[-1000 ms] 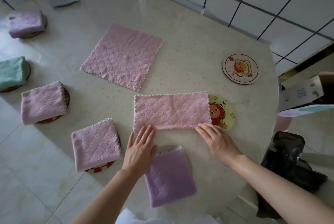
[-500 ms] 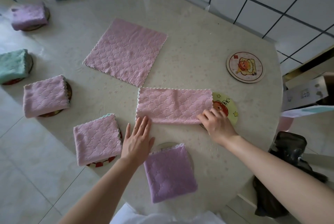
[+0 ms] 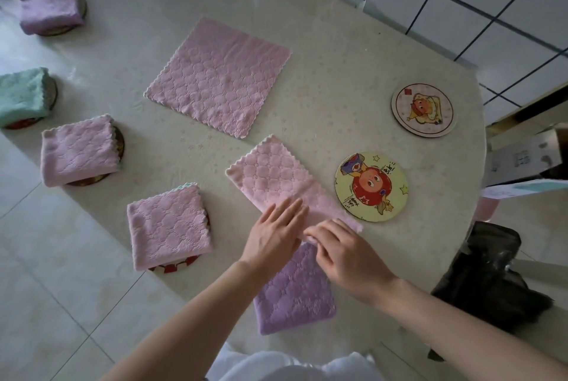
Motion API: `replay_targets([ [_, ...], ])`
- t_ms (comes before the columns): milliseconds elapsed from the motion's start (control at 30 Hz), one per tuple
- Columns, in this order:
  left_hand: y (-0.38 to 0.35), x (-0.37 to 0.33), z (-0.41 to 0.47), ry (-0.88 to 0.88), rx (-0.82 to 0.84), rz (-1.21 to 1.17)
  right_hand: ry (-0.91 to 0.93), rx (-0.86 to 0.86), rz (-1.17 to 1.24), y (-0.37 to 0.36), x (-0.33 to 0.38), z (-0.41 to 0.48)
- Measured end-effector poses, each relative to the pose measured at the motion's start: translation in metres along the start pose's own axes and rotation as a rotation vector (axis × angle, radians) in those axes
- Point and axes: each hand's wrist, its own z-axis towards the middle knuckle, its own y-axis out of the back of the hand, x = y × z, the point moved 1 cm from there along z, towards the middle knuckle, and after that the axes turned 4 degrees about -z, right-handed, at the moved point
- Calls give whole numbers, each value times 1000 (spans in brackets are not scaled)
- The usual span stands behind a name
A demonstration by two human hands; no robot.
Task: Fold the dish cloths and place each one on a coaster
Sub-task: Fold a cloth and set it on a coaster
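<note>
Pink cloth (image 3: 272, 179) is being folded, left hand (image 3: 276, 234) pressing flat, right hand (image 3: 344, 253) pinching its near end; finished cloths (image 3: 78, 150) are sitting left, spread cloth (image 3: 218, 76) and two coasters (image 3: 371, 187) waiting.

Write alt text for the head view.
A person's left hand presses flat on a half-folded pink cloth on a table while the right hand pinches its near end. Two bare coasters lie to its right, an unfolded pink cloth beyond, and folded cloths sit on coasters to the left.
</note>
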Motion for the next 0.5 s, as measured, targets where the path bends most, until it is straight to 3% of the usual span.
replay_targets([
  [100, -6, 2, -9, 1, -9, -78, -8, 5, 67, 5, 5, -1],
  [233, -7, 10, -23, -130, 37, -165, -30, 24, 107, 5, -15, 6],
  [500, 7, 19, -44, -170, 75, -271, 246, 287, -252, -25, -59, 13],
])
